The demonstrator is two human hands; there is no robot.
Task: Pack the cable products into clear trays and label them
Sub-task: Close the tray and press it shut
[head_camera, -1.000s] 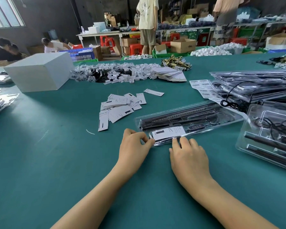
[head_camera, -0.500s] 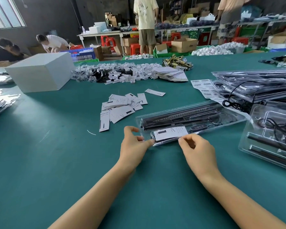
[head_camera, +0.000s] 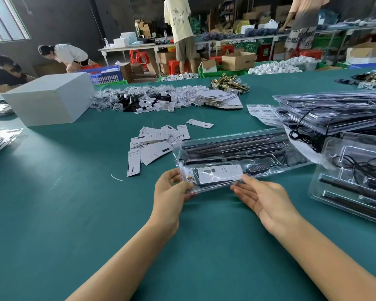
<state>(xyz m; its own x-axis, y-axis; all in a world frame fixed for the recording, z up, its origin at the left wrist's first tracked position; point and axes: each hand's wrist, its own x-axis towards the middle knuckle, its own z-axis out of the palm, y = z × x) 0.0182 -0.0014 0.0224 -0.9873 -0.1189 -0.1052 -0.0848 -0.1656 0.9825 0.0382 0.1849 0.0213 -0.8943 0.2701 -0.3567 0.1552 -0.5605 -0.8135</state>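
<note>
Clear plastic is off the table now: your tray (head_camera: 237, 157) has come up at its near end, where half a second ago it lay flat on the green mat (head_camera: 74, 213). Your left hand (head_camera: 172, 190) has gone from fingertip pressing to a proper grip, thumb on top and fingers curled under the tray's near-left corner. Your right hand (head_camera: 263, 196) has turned palm-up, fingers spread and relaxed, sliding beneath the near edge to carry it rather than pinch it. The white label (head_camera: 220, 173) sits inside, over the black cable parts, just by your fingertips. That reads to me as pressing finished and this tray ready to move, likely onto the stack (head_camera: 334, 111) at your right. The far end seems to rest on the mat, though I can't tell for sure. Loose labels (head_camera: 154, 144) wait just beyond, and another tray (head_camera: 356, 181) lies open at your right.
</note>
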